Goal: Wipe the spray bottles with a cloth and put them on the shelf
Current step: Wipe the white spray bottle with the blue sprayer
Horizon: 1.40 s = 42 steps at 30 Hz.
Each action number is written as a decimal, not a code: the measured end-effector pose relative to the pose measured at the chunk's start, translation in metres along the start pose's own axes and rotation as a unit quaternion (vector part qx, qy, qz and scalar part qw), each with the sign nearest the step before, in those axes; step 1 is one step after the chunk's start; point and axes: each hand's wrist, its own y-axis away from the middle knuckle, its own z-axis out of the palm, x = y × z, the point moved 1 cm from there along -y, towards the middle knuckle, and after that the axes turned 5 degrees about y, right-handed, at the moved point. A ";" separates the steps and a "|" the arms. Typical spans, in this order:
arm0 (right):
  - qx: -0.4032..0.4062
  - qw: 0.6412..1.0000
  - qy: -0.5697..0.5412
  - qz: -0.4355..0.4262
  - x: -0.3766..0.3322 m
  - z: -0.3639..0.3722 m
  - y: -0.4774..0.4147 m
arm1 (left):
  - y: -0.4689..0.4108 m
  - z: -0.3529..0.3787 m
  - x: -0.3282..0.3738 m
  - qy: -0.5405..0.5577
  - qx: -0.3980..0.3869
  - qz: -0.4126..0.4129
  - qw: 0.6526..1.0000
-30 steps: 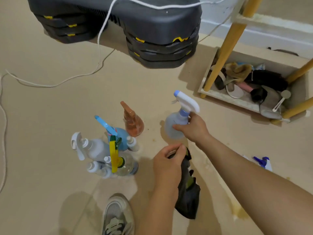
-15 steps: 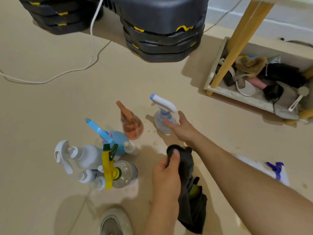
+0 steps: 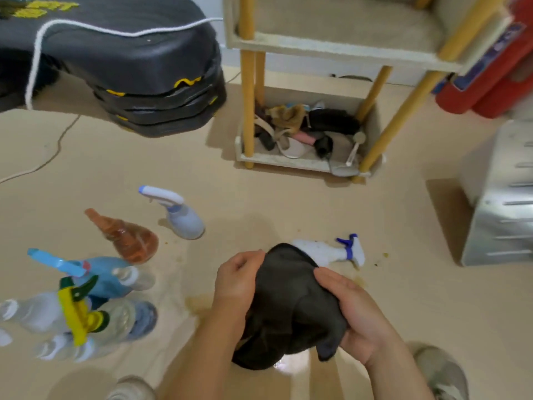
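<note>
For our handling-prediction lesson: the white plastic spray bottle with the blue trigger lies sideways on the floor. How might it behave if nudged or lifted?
The white plastic spray bottle with the blue trigger probably rolls slightly on its rounded body until the jutting trigger stops it. It looks rigid, likely easy to lift; its fill cannot be seen.

The left hand (image 3: 236,281) and right hand (image 3: 354,316) grip a dark cloth (image 3: 291,307) between them. Just beyond it a white bottle (image 3: 320,251) lies on the floor (image 3: 288,203). Further left stand a pale bottle (image 3: 184,219), an orange bottle (image 3: 129,238) and a blurred cluster (image 3: 86,313). The shelf (image 3: 331,47) stands behind.
</note>
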 end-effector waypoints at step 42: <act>0.193 0.969 -0.064 -0.138 -0.082 0.005 0.046 | 0.143 0.058 -0.003 -0.371 0.074 0.435 0.817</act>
